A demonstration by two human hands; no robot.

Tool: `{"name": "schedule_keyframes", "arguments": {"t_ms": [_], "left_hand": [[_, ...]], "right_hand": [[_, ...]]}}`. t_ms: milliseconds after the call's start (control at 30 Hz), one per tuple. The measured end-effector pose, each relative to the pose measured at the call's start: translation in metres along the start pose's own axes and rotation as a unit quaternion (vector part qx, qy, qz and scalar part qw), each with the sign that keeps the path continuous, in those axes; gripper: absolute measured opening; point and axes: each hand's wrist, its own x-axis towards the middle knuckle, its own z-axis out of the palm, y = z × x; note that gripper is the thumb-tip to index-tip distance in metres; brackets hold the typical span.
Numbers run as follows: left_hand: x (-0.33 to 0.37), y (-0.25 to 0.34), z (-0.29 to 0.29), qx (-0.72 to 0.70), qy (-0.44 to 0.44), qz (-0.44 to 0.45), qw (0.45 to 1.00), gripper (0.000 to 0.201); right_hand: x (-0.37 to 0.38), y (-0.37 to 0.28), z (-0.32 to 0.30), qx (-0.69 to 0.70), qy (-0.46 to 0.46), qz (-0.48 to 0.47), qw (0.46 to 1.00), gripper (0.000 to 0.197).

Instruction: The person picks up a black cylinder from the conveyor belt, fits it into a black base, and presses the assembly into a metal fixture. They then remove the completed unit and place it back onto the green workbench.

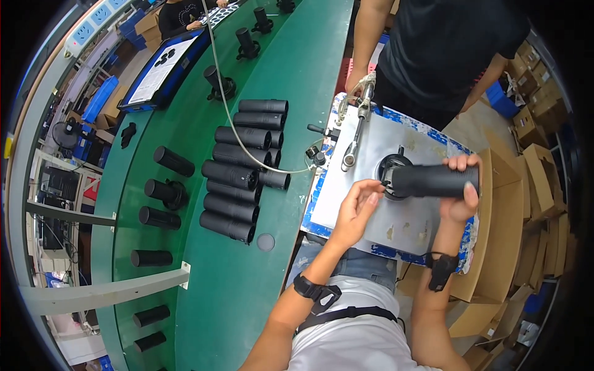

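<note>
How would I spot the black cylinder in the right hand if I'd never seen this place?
Start at the long green bench, then go right to the smaller metal-topped table. Above it, the right hand grips the black cylinder near its right end, with the left hand by its other end. Similar cylinders rest on the bench; this one alone is held up in hand.

At half past five, a wrinkled white shirt (348,346); a narrow black belt (354,312) crosses it at five. Beyond, faded blue jeans (365,267). The left forearm (283,314) wears a black strap (305,287) with an open-framed buckle (327,301) at six; the right wrist, a chunky black band (441,272) at four.
</note>
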Motion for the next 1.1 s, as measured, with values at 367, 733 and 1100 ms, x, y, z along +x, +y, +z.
{"name": "schedule_keyframes", "arguments": {"t_ms": [367, 733, 1100], "left_hand": [[-0.002, -0.003, -0.003, 0.005, 0.016, -0.002, 1.000, 0.024], [-0.004, -0.007, -0.005, -0.021, 0.008, 0.008, 1.000, 0.022], [0.004, 0.038, -0.030, 0.014, 0.081, 0.031, 0.996, 0.012]], "right_hand": [[0.010, 0.048, 0.038, -0.298, -0.065, 0.064, 0.950, 0.029], [0.020, 0.051, 0.023, -0.282, -0.145, 0.105, 0.942, 0.027], [0.007, 0.066, 0.015, -0.267, -0.118, 0.051, 0.955, 0.028]]}}
